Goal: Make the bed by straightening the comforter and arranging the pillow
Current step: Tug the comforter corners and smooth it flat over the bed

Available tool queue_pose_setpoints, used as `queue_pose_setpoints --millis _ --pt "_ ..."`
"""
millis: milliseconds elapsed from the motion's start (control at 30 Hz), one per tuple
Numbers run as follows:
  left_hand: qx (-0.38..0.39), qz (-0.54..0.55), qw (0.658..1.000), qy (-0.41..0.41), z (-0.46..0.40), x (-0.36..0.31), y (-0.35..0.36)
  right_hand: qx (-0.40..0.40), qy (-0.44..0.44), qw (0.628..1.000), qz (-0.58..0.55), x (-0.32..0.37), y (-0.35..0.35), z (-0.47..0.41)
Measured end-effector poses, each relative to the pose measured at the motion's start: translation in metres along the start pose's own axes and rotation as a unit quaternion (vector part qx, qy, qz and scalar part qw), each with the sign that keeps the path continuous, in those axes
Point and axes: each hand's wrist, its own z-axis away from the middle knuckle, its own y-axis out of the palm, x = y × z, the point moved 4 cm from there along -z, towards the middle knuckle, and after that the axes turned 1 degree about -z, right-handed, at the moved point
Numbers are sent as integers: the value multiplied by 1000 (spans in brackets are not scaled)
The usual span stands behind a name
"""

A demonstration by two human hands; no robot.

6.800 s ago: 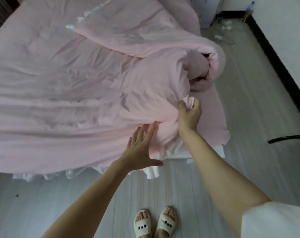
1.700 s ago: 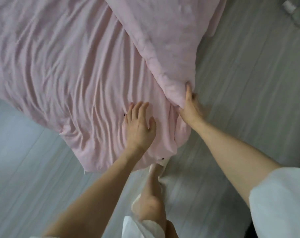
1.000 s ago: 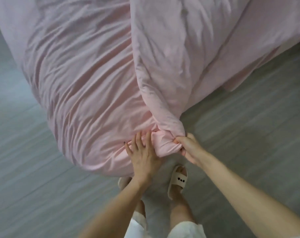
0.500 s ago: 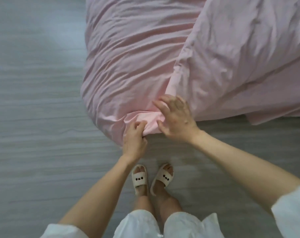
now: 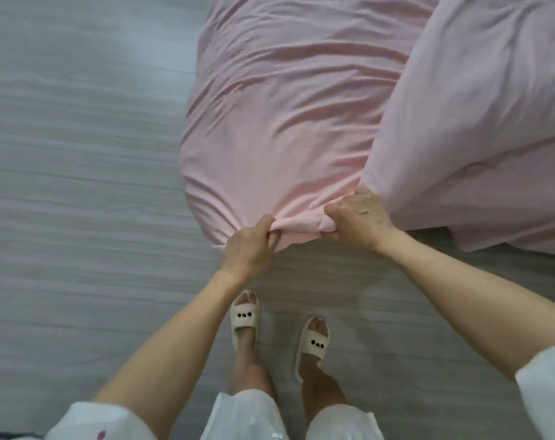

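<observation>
**Both hands gripping the near corner of the bed covering**

The wrinkled pink fabric covering of the bed comes to a rounded corner just in front of the person's feet, and both hands are closed on that corner. The left hand is clenched on a bunched fold at the corner's lowest point, fingers curled under the cloth. The right hand is fisted on the same gathered fold just beside it, a short twist of fabric stretched between the two. Neither hand shows any opening; each holds cloth.

From the hands, the covering runs straight away toward the top of the view, its creases fanning out from the grip. The paler pink puffy comforter lies to the right, its folded edge running diagonally from the upper right down to touch the back of the right hand, so the right hand is the nearer one to it. Its lower part hangs over the bed's right edge, above the grey wood-grain floor.

I judge the coming move to be a tug or tuck at this corner, then a reach right for the comforter. No pillow is in view.
</observation>
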Motion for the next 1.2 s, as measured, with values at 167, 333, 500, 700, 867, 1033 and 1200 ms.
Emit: queue_pose_setpoints --millis 167,333,500,700,867,1033,1200 --pt "35 -102 992 69 43 -19 29 38 18 999 -22 24 69 96" --pt "83 -159 984 5 57 -13 67 -66 7 993 -96 14 57 93" --pt "-79 -24 991 -107 68 -36 81 -153 14 975 -158 -1 35 115" --pt "-117 31 976 -183 57 5 43 -191 31 970 -146 2 21 114" --pt "28 -100 988 -118 101 44 48 -25 65 997 -32 32 57 107" --pt "142 -104 982 -66 71 38 57 10 50 998 -45 30 65 106" --pt "101 -54 979 168 50 -52 76 46 10 989 -139 11 53 108"
